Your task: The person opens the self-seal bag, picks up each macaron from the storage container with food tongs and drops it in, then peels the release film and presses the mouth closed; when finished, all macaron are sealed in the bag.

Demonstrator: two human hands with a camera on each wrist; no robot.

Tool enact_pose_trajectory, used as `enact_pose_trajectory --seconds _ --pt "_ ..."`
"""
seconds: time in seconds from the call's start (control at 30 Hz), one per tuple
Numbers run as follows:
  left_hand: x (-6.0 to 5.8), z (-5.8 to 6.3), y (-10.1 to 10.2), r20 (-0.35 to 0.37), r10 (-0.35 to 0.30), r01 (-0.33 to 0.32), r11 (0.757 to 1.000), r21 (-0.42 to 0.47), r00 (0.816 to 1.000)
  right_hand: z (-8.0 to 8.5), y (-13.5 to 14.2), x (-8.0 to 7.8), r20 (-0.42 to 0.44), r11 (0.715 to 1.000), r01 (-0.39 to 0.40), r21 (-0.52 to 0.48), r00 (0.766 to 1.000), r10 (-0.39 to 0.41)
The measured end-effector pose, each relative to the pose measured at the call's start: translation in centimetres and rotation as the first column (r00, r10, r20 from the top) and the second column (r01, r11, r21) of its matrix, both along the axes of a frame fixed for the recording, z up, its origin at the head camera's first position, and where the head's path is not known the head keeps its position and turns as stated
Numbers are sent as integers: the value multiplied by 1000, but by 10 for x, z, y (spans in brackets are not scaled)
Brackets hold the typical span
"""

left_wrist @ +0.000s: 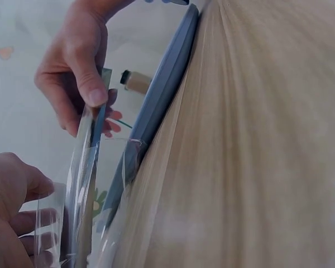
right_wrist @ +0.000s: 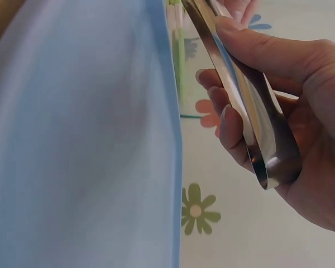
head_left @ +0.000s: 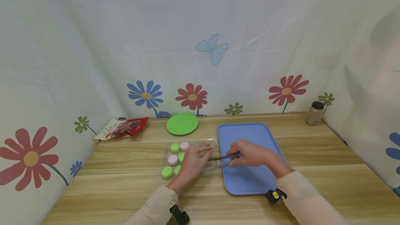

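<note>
Metal tongs are held in my right hand, with the thumb on one arm and fingertips on the other. Their arms reach left past the blue tray, toward the clear plastic box. My left hand is over the box, fingers extended and thumb apart. In the left wrist view, its fingers show through a clear plastic edge. Green macarons and pale pink macarons sit in the box in rows. My left hand hides some of them and the tong tips.
A green plate lies behind the box. A red and white snack packet sits at the back left of the wooden table. At the back right stands a jar with a black lid. A flowered curtain encloses the table.
</note>
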State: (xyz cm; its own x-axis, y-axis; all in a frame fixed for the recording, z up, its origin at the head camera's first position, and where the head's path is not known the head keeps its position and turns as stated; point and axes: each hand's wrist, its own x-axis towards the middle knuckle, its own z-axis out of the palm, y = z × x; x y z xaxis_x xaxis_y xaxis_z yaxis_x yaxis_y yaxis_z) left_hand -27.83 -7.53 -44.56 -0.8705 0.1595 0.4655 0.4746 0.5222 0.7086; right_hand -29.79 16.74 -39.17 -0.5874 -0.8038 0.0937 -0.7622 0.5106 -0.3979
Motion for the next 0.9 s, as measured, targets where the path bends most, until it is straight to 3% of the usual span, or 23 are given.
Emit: enact_pose_trajectory --seconds 0.27,0.43,0.57,0.77,0.9 --pt "1 1 0 -7 -3 3 1000 -1 1000 5 60 2 52 998 44 -42 998 -42" --pt "0 1 0 0 -17 17 1000 12 1000 13 103 8 149 983 171 -67 976 -160" --pt "-1 0 0 -7 -23 23 1000 8 1000 17 136 10 171 940 326 -97 936 -307" --pt "1 -1 -1 5 -22 22 1000 18 1000 8 165 2 90 875 459 -151 888 -451" --pt "0 -2 -1 9 -18 18 1000 11 1000 -1 177 -5 57 802 570 -181 820 -570"
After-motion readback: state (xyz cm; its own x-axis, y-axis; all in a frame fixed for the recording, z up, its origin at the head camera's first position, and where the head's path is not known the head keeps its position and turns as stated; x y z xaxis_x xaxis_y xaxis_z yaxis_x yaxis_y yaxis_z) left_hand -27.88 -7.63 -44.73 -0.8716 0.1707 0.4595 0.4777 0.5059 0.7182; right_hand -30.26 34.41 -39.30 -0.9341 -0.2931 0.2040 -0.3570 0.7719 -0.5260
